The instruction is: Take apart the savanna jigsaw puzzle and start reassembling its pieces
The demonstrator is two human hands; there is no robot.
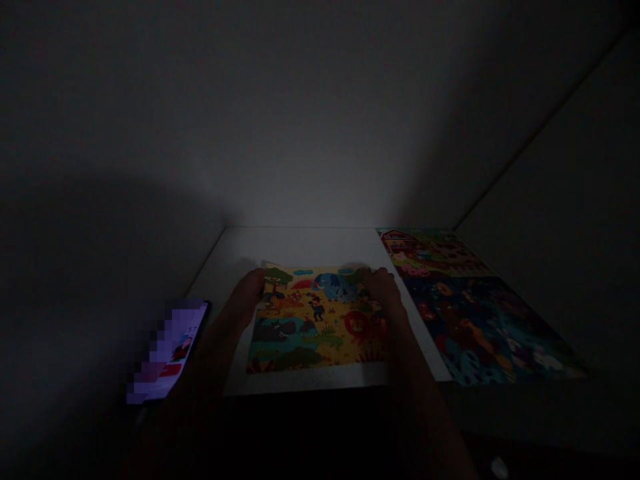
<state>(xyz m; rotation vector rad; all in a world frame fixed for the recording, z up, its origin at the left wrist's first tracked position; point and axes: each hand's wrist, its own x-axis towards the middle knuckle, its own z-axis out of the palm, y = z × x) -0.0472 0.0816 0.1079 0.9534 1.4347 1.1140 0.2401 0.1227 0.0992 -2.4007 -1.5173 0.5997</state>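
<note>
A colourful jigsaw puzzle (pixel 305 323) with safari animals lies over the white tabletop in front of me, with an elephant, a lion, a hippo and a crocodile in its picture. My left hand (pixel 250 290) is closed at its far left corner. At the far right corner my right hand (pixel 385 288) grips the edge, fingers curled. Whether the puzzle rests on the surface or is slightly raised, I cannot tell. Dim light hides most finger detail.
Another bright picture with a barn and farm animals (pixel 435 253) lies at the far right. Nearer, a dark blue picture (pixel 490 330) adjoins it. A lit phone (pixel 175 353) leans at the left, partly pixelated. White walls enclose the white tabletop (pixel 300 243) at the back and right.
</note>
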